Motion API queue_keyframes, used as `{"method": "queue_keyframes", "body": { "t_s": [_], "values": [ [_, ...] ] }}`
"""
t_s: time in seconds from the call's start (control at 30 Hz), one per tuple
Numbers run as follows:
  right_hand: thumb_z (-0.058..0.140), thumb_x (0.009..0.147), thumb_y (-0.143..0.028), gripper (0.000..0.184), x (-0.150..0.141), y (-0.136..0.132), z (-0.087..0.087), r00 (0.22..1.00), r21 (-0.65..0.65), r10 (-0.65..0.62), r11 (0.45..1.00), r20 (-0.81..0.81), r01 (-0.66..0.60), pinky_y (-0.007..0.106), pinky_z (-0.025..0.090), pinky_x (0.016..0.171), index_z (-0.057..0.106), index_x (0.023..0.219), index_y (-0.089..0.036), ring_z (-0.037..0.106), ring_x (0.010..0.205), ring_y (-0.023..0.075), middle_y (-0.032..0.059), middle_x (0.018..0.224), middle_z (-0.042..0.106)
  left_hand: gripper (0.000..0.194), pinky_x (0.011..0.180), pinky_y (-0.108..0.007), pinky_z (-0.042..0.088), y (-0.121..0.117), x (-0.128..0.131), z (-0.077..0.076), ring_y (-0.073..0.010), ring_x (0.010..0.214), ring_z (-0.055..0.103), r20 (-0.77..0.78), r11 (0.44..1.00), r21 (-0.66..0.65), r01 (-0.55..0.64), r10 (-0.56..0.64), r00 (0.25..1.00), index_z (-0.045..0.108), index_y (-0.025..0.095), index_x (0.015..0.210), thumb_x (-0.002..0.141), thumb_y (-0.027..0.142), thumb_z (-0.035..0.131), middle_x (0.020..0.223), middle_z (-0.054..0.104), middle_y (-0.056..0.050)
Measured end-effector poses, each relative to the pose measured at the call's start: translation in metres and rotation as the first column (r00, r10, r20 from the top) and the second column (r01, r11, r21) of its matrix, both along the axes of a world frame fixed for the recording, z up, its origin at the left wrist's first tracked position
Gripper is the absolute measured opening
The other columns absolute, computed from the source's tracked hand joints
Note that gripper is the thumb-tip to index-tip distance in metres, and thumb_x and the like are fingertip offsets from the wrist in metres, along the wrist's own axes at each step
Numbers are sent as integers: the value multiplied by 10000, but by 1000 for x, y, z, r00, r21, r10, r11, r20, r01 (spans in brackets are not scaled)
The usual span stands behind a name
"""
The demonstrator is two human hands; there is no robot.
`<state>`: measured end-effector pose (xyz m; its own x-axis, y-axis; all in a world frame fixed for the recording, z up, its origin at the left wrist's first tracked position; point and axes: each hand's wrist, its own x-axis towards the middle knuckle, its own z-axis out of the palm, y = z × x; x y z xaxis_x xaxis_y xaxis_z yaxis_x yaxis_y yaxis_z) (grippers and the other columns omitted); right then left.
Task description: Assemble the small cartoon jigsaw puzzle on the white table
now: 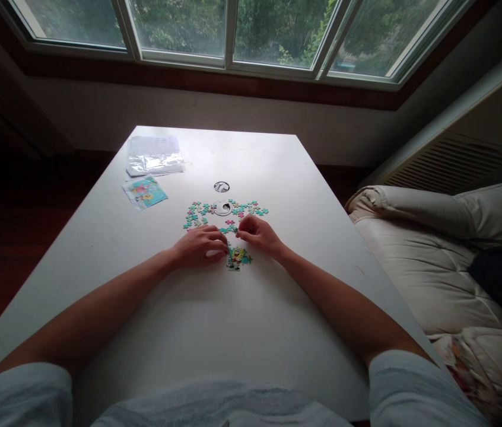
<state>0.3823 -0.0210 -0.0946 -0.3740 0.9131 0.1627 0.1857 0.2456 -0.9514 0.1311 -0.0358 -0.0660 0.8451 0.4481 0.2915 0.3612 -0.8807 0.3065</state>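
Observation:
A small, partly joined jigsaw puzzle (235, 256) with a yellow cartoon figure lies flat on the white table (215, 320). Against its left edge rest the bent fingers of my left hand (202, 244), open, with a gap between thumb and forefinger. My right hand (257, 234) is just above the puzzle, thumb and forefinger pinched on a small puzzle piece, mostly covered by the fingertips. Beyond both hands, loose teal and pink puzzle pieces (195, 214) are spread in an arc, several of them close to my fingertips.
A round metal-looking tin part (223, 207) sits among the loose pieces, with a round lid-like disc (221, 187) behind it. At the far left lie a printed picture card (145, 193) and a clear plastic bag (153, 155). A cushioned sofa (424, 267) stands right of the table.

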Motion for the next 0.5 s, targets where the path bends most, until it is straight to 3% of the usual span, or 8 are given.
{"method": "queue_keyframes", "body": {
  "t_s": [0.17,0.37,0.5],
  "values": [
    [741,828,-387,355,-2,2,2,972,-104,103,986,-212,-127,334,542,789,658,1122,-206,677,809,170,31,891,729,199,902,-338,448,-1,0,0,-202,1023,627,-13,1000,-2,-5,5,1000,736,290,1058,953,276,567,1089,733,-39],
    [733,838,-407,288,-3,-1,7,978,-156,29,986,-207,-63,293,514,687,627,1001,-196,711,804,186,41,859,749,212,917,-349,440,0,-1,0,-207,1037,617,-27,1000,-7,11,-12,1000,732,293,1082,968,291,553,1120,726,-40],
    [738,832,-422,270,-2,-1,8,992,-91,8,996,-127,-20,296,512,719,646,928,-188,688,859,190,57,914,740,215,918,-355,441,0,-2,1,-210,1035,616,-38,1000,-10,18,-19,999,733,298,1088,969,295,554,1127,723,-46]
  ]
}}
